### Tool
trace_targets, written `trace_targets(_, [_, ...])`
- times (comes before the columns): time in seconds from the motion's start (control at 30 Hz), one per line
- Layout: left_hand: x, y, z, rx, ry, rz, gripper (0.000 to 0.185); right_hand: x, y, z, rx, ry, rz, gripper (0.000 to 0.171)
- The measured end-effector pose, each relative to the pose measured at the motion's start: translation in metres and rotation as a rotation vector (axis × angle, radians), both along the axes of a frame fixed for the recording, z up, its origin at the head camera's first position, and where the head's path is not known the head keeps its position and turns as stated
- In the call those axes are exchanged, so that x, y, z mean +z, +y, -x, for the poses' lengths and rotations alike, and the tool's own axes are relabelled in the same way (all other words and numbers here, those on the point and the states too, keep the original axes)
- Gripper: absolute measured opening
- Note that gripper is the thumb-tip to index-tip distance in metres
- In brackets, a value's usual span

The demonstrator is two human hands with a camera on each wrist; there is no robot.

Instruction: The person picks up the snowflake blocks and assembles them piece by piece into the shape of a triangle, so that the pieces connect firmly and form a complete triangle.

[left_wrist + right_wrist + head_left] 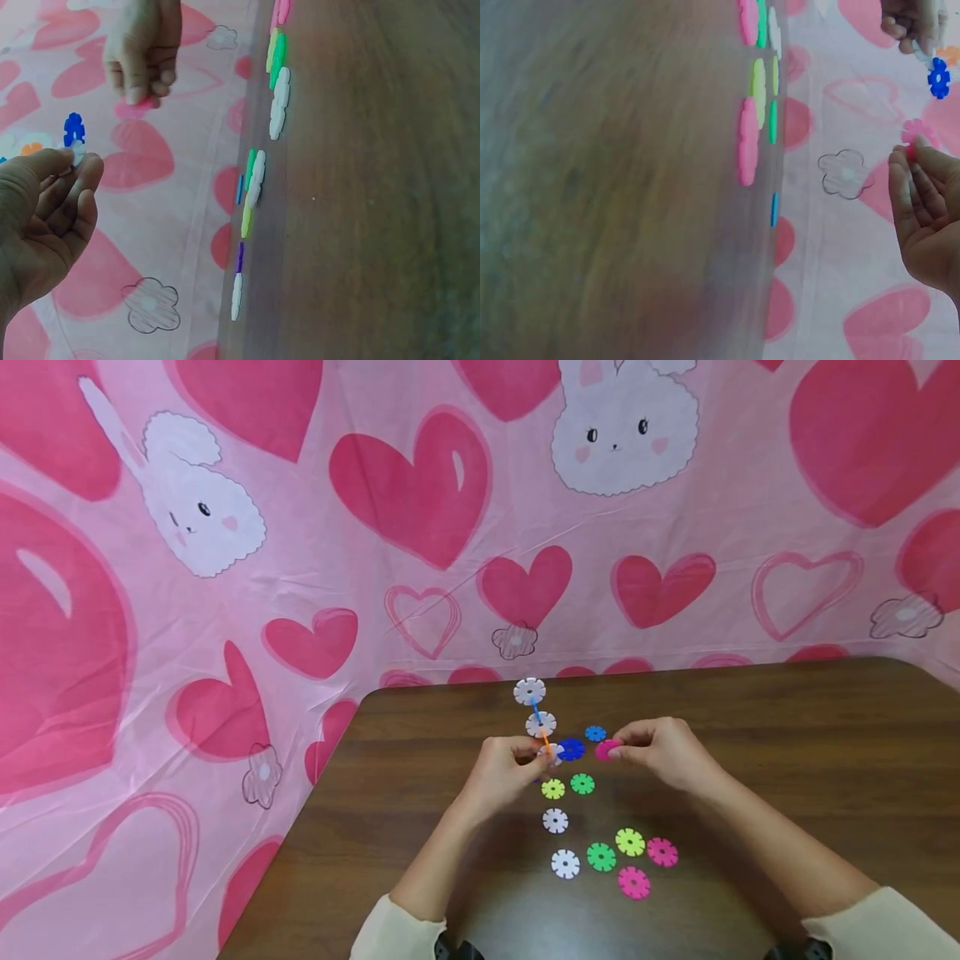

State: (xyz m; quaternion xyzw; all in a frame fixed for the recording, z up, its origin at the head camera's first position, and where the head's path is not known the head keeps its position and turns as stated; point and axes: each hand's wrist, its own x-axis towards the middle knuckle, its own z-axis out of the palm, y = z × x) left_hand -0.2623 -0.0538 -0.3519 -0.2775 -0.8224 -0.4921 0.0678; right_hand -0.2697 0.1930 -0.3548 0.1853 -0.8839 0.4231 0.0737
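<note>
Head view puts both my hands at the centre of the frame, over the dark table (787, 760). My left hand (504, 770) pinches the lower end of a chain (540, 723) of snowflake discs: white discs joined by blue and orange ones, rising toward the top of the frame, with a dark blue disc (572, 749) at its lower right. My right hand (663, 752) pinches a pink disc (606, 749) between thumb and fingertips, just right of the blue disc; whether they touch I cannot tell. A smaller blue disc (596, 733) lies just above them. Below my hands, loose discs (600, 857) in white, green, yellow and pink lie scattered on the table. Left wrist view shows my left fingers (67, 176) curled at the chain's end, the blue disc sticking up above them. A pink cloth (225, 568) with hearts and rabbits fills the upper and left frame.
</note>
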Motion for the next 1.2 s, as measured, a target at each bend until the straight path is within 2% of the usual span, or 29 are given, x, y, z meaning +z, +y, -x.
trace_targets(0.13, [0.000,0.001,0.000,0.000,-0.021,0.005,0.010,0.004,-0.003,-0.005,-0.003,0.007,0.066,0.019])
trace_targets(0.4, [0.001,0.001,-0.001,0.003,-0.038,0.018,0.010,0.006,-0.014,-0.013,0.068,0.004,0.219,0.021])
trace_targets(0.63, [0.000,0.001,-0.002,-0.027,-0.019,0.001,0.011,0.007,-0.017,-0.016,0.062,0.050,0.185,0.014])
trace_targets(0.83, [0.002,0.004,-0.007,-0.019,0.011,-0.004,0.011,0.008,-0.019,-0.014,0.104,0.061,0.176,0.011])
trace_targets(0.93, [0.001,0.003,-0.008,-0.014,0.047,0.010,0.012,0.008,-0.020,-0.013,0.116,0.047,0.167,0.010])
trace_targets(0.97, [-0.004,0.003,-0.004,-0.009,0.057,0.019,0.012,0.008,-0.020,-0.013,0.119,0.044,0.160,0.009])
trace_targets(1.07, [-0.003,0.002,-0.004,-0.009,0.056,0.015,0.012,0.007,-0.019,-0.012,0.142,0.006,0.180,0.012])
trace_targets(1.2, [0.002,0.002,-0.004,-0.021,0.043,0.031,0.013,0.007,-0.012,-0.003,0.250,-0.057,0.222,0.018])
